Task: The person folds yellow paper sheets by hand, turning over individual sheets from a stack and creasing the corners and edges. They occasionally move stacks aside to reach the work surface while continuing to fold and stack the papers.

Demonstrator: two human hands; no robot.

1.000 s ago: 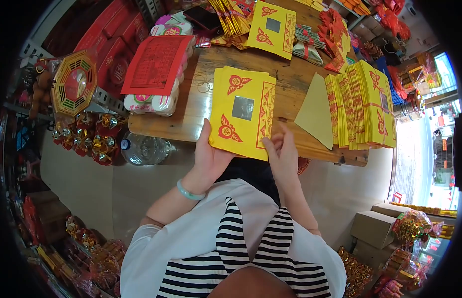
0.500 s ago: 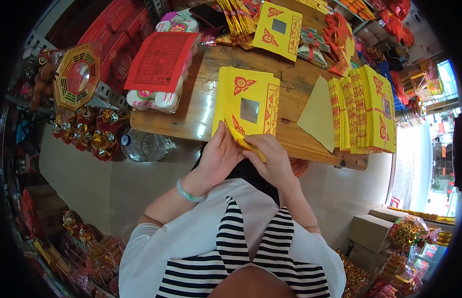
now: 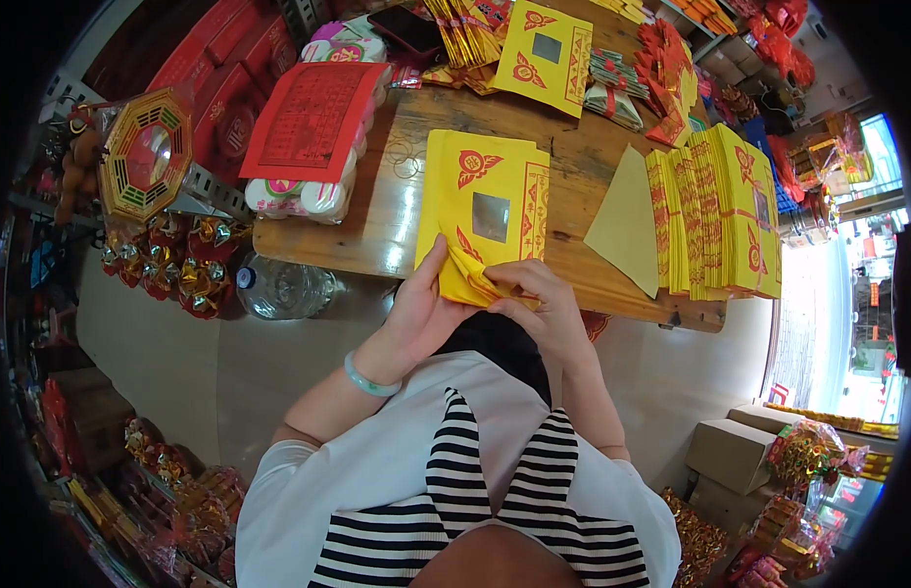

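Observation:
Yellow printed paper envelopes [image 3: 480, 186] with red patterns and a square window lie at the table's front edge. A folded yellow piece [image 3: 463, 278] at their near end sits between my hands. My left hand [image 3: 424, 304] supports it from the left and below, thumb on top. With thumb and fingertips together, my right hand [image 3: 536, 299] pinches its right edge. Whether this piece is separate from the top envelope is unclear.
Bundled yellow envelopes [image 3: 715, 216] stand at the table's right, beside a pale paper triangle [image 3: 627, 225]. Red paper [image 3: 313, 118] covers wrapped rolls at the left. A rubber band [image 3: 407, 157] lies on the wooden table [image 3: 377, 220]. A plastic bottle [image 3: 291, 286] stands below.
The folded yellow piece has spread wider and lower between my hands. My right hand has moved slightly down, and its fingers have shifted along the edge.

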